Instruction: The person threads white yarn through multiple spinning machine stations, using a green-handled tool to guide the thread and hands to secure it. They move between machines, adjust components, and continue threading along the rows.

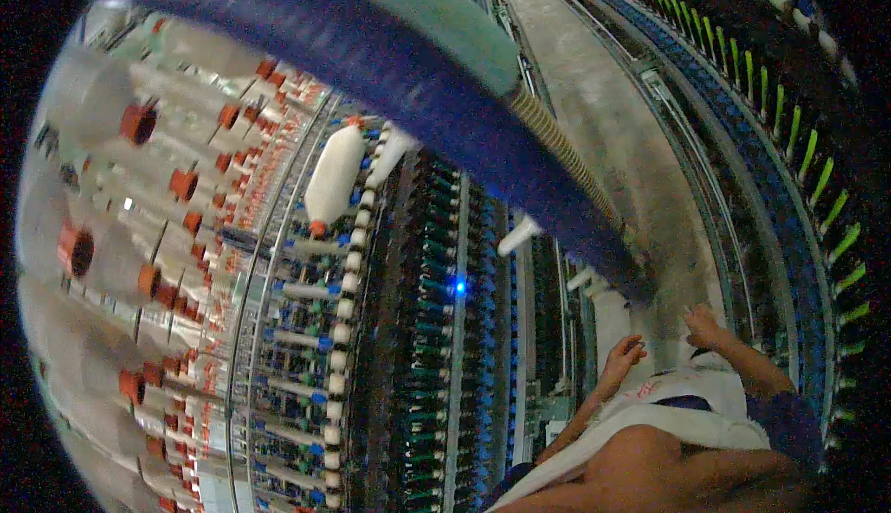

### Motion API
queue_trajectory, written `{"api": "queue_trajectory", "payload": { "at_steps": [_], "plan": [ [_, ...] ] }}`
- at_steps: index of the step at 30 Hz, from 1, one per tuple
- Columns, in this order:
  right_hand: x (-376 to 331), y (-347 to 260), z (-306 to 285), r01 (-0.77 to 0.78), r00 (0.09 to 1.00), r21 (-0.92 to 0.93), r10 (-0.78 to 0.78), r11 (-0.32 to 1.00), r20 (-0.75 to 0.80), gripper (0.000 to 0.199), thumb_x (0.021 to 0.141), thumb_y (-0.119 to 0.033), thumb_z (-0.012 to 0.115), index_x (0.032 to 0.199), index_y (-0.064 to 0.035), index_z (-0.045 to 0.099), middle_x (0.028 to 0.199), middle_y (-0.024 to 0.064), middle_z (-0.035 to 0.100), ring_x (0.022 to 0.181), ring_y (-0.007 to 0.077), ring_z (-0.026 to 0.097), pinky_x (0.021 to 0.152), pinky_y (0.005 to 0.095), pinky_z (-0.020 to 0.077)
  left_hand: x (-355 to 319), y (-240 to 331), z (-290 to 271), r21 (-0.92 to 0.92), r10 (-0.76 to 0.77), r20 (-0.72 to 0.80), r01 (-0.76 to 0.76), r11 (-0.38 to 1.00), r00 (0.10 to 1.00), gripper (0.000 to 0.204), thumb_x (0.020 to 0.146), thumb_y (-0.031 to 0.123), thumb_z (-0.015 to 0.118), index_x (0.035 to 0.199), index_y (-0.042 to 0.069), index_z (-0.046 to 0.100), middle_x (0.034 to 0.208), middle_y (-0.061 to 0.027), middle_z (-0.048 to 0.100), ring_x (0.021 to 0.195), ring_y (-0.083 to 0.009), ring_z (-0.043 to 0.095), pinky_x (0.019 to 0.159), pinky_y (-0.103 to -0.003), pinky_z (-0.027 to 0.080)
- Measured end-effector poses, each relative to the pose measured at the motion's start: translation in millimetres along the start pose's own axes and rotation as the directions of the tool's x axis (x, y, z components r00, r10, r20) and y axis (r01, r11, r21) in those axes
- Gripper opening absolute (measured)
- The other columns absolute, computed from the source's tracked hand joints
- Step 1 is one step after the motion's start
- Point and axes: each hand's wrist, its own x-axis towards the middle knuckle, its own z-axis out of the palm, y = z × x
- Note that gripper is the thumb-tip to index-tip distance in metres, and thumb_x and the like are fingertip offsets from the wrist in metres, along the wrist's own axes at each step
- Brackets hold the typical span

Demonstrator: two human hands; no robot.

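**Head view: both hands empty in the machine aisle**

Head view shows the left hand (624, 351) and right hand (703, 326) at lower right, loosely open, holding nothing. The nearest white bobbin (518, 235) stands on the spinning frame (436, 327), centre. No work on it appears started.

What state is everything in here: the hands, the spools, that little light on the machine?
Left hand: fingers loosely curled, holding nothing.
Right hand: open, holding nothing.
White cloth: draped across the forearms.
Full white bobbin: wound thick with yarn, seated on its orange base.
Bobbins with orange cores: wound with white yarn, racked in rows.
Blue light: lit.
Green pegs: bare.
Aisle floor: blurred.
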Motion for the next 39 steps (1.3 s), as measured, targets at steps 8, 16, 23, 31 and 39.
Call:
{"api": "queue_trajectory", "payload": {
  "at_steps": [8,16,23,31,39],
  "plan": [
    [133.9,127.1,-64.1,0.124,0.945,0.09,-0.145,0.988,0.292,0.035,0.064,-0.017,0.066,0.095,-0.0019,0.061,0.092,0.0234,0.055,0.091,0.0366,0.051,0.069,0.0467,0.046,133.6,85.7,69.2,-0.074,0.168,0.23,-0.155,0.985,0.958,0.032,0.087,0.016,0.057,0.116,0.004,0.05,0.104,-0.0068,0.059,0.094,-0.0169,0.057,0.083,-0.028,0.046],
    [238.1,186.4,-93.2,0.315,0.866,-0.038,-0.271,0.948,0.419,0.021,0.07,-0.019,0.061,0.086,-0.0051,0.062,0.079,0.0155,0.062,0.072,0.0326,0.06,0.06,0.0441,0.048,205.2,155.6,76.9,0.116,0.164,0.087,-0.173,0.978,0.983,0.027,0.09,0.015,0.052,0.115,0.004,0.052,0.099,-0.0063,0.059,0.092,-0.0141,0.055,0.082,-0.026,0.044],
    [336.6,186.0,-108.9,0.456,0.78,0.092,-0.448,0.885,0.437,0.016,0.068,-0.017,0.061,0.08,-0.0054,0.062,0.076,0.0143,0.063,0.072,0.0328,0.061,0.059,0.0436,0.0484,258.7,194.9,44.8,-0.07,0.124,-0.066,-0.129,0.989,0.99,0.034,0.091,0.016,0.051,0.123,0.005,0.046,0.103,-0.0067,0.058,0.093,-0.0134,0.055,0.077,-0.027,0.047],
    [498.1,152.6,-155.4,0.645,0.705,-0.08,-0.551,0.76,0.446,0.019,0.065,-0.017,0.062,0.078,-0.0034,0.062,0.077,0.0149,0.063,0.071,0.0323,0.062,0.056,0.0424,0.049,311.7,207.4,-21.5,-0.726,0.442,0.234,-0.147,0.672,0.866,0.037,0.092,0.01,0.041,0.129,0.005,0.038,0.112,-0.0093,0.053,0.1,-0.0162,0.053,0.087,-0.029,0.043],
    [581.9,91.4,-189.8,0.817,0.469,0.019,-0.684,0.576,0.559,0.02,0.068,-0.013,0.059,0.086,-0.0026,0.06,0.077,0.0155,0.062,0.074,0.0341,0.061,0.057,0.0452,0.0478,324.6,227.8,-34.2,-0.341,0.278,-0.316,-0.382,0.859,0.907,0.043,0.091,0.02,0.05,0.129,0.004,0.037,0.116,-0.0115,0.052,0.102,-0.017,0.052,0.086,-0.026,0.042]
  ]
}}
